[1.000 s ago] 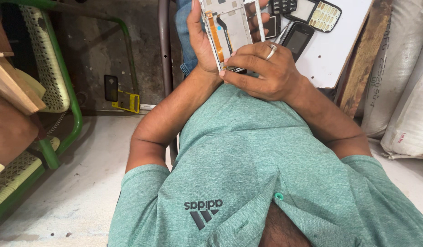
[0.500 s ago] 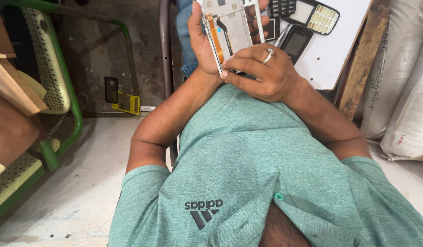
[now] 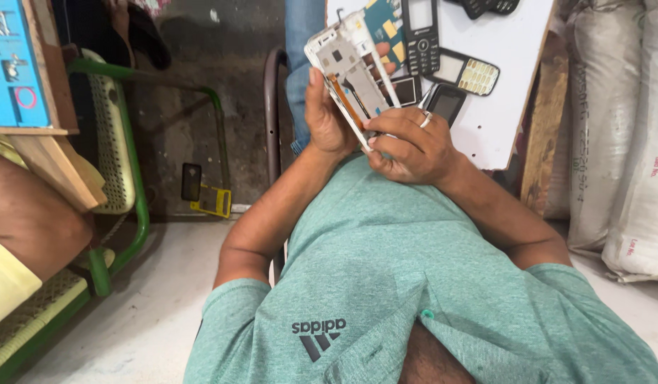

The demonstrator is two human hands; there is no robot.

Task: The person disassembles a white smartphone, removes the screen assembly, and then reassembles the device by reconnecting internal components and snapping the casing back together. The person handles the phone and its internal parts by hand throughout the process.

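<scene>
firmly holding an opened phone frame (image 3: pixel 354 75) in left hand (image 3: pixel 327 117) grip; right hand (image 3: pixel 411 146) fingers closed, pinching its lower edge, above white worktop (image 3: pixel 510 85).

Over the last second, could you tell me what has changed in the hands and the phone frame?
Little changed. The right hand shifted its fingers slightly at the lower edge of the opened phone frame. The left hand kept holding the frame, and the phones on the white board stayed put.

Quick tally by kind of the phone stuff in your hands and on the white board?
Opened phone frame, held in the left hand with the right hand at its lower edge: 1
Circuit board: 1
Keypad phones on the white board: 2
Dark screen pieces: 2
Total: 6; items cut off at the top edge not counted.
</scene>
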